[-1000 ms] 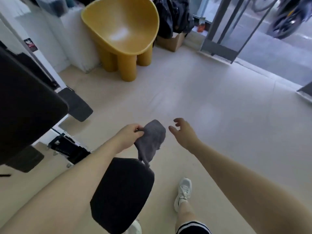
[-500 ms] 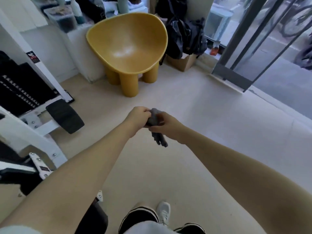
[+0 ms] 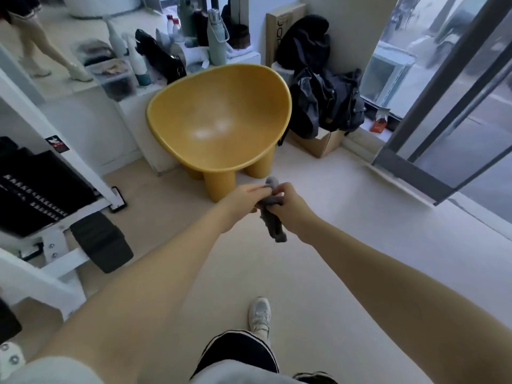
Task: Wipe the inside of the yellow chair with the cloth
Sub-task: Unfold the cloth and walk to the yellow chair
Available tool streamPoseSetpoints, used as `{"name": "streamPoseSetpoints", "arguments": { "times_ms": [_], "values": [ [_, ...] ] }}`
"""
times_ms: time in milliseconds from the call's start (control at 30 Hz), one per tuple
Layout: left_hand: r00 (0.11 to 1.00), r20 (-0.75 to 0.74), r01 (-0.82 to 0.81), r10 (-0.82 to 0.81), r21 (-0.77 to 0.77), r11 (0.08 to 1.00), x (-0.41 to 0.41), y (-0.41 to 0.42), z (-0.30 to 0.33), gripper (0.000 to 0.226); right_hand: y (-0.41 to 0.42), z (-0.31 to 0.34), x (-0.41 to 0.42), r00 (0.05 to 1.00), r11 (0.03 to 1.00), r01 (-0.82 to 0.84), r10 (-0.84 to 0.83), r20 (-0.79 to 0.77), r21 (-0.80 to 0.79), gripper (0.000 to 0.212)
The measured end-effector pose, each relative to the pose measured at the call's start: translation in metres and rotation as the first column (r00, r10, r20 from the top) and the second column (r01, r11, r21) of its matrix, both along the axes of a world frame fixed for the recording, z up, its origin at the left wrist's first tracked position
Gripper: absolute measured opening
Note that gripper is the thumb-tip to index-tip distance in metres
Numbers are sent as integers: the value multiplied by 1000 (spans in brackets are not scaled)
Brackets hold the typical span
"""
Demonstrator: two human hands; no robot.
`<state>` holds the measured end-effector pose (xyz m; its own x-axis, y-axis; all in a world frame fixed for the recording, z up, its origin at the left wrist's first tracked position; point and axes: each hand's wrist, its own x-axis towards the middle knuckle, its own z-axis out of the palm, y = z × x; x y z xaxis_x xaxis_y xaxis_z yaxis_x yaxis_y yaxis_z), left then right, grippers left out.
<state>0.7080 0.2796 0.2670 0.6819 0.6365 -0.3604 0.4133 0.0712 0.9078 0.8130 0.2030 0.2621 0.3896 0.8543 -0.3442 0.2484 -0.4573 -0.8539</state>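
Grip of both hands [image 3: 266,202] on cloth [image 3: 273,217], short of yellow chair [image 3: 219,120].

Bright daylight from the right, soft blur, edges warped.

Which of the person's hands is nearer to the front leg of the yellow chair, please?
Left. The left hand holds the cloth just below and right of the chair's front leg; the right hand holds it farther right.
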Motion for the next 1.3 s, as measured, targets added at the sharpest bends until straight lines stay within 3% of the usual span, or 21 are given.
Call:
{"name": "streamPoseSetpoints", "arguments": {
  "times_ms": [100, 167, 233, 300, 433, 533, 600, 733, 867, 1000, 1067, 1167, 1233, 1300],
  "values": [
    [996, 62, 62, -61, -9, 998, 49, 49, 8, 18, 45, 13, 55, 994, 997, 70, -68, -88, 24, 15],
    [1000, 9, 11, -12, 117, 993, 79, 79, 9, 21, 73, 18, 89, 993, 997, 47, -39, -109, 63, 18],
    [997, -75, 1, 22, 287, 958, 104, 106, 7, 13, 101, 18, 112, 999, 996, -16, 19, -28, 86, 25],
    [993, -114, 13, 27, 333, 943, 122, 133, 5, 11, 130, 14, 130, 999, 995, -47, 49, -14, 93, 28],
    [990, -92, -86, 108, 216, 973, 150, 195, -5, 8, 196, -2, 175, 988, 993, -85, 94, -124, 76, 29],
    [970, -153, -143, 187, 261, 955, 175, 245, -20, 28, 257, -22, 214, 991, 991, -137, 137, 7, 9, 22],
    [956, -173, -186, 235, 259, 948, 194, 280, -32, 30, 301, -30, 237, 985, 986, -165, 166, 38, -23, 21],
    [919, -101, -376, 382, 74, 924, 224, 340, -42, 22, 388, -25, 274, 963, 982, -177, 159, -219, -64, 26],
    [896, -73, -438, 439, 32, 899, 224, 381, -44, 13, 461, -27, 283, 941, 972, -214, 178, -289, -98, 26],
    [908, -212, -363, 361, 27, 931, 193, 413, -60, 10, 514, -30, 268, 925, 935, -258, 166, -342, -244, 21],
    [889, -241, -405, 389, -21, 914, 175, 432, -69, 17, 539, -33, 257, 906, 907, -297, 169, -388, -298, 20],
    [814, -283, -538, 508, -38, 842, 147, 467, -86, 23, 581, -47, 237, 892, 877, -429, 372, -257, -219, 16],
    [729, -272, -666, 628, -68, 743, 129, 497, -98, 22, 612, -58, 221, 793, 767, -597, 609, -27, -233, 13],
    [640, -265, -765, 721, -128, 631, 113, 530, -107, 20, 642, -72, 201, 728, 711, -640, 683, 66, -292, 10]
  ]
}}
